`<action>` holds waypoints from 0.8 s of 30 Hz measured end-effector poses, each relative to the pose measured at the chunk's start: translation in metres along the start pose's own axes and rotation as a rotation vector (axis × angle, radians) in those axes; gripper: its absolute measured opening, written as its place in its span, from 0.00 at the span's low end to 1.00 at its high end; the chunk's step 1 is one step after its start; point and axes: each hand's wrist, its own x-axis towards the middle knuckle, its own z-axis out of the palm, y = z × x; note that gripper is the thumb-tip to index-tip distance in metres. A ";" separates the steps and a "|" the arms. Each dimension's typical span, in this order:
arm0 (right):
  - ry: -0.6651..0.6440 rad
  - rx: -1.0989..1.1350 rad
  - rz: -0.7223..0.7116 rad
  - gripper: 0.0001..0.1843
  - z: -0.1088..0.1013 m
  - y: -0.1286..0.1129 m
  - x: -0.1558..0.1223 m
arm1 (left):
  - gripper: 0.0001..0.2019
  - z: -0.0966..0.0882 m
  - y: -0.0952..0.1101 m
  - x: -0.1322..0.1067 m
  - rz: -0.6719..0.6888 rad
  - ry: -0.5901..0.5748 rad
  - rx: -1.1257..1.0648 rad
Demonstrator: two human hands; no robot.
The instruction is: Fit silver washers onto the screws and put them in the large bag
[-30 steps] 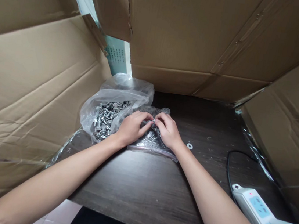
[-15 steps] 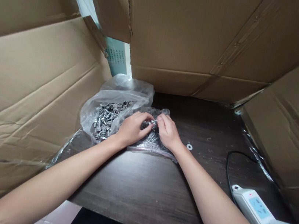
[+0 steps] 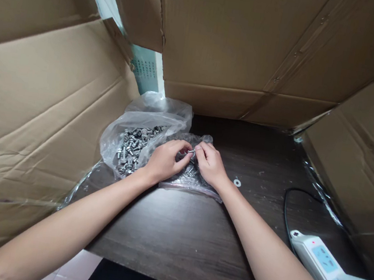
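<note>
A small silvery screw [image 3: 191, 151] lies crosswise between my two hands, above an opened clear plastic bag [image 3: 200, 191] that holds more small metal screws [image 3: 191, 172]. My right hand [image 3: 210, 165] pinches the screw's right end between thumb and fingers. On the other side my left hand [image 3: 165, 159] curls its index finger and thumb around the left end; the fingertips partly hide what they grip there. Just left of my left hand stands a larger clear bag [image 3: 112, 141], open at the top, with many silvery flanged bolts [image 3: 133, 146] in it.
One pale flat washer [image 3: 237, 182] lies on the dark wooden table [image 3: 174, 231], right of my right wrist. A white power strip [image 3: 321, 263] with a black cable [image 3: 283, 214] is at the right. Cardboard walls [image 3: 243, 36] enclose the table at the back and sides.
The screw has shifted slightly left and lower between my fingertips, and less of it shows. My hands stay almost in place; the bags have not moved.
</note>
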 end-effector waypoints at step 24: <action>0.016 0.177 -0.016 0.04 -0.004 -0.003 -0.001 | 0.04 0.002 -0.003 -0.001 -0.011 0.020 0.028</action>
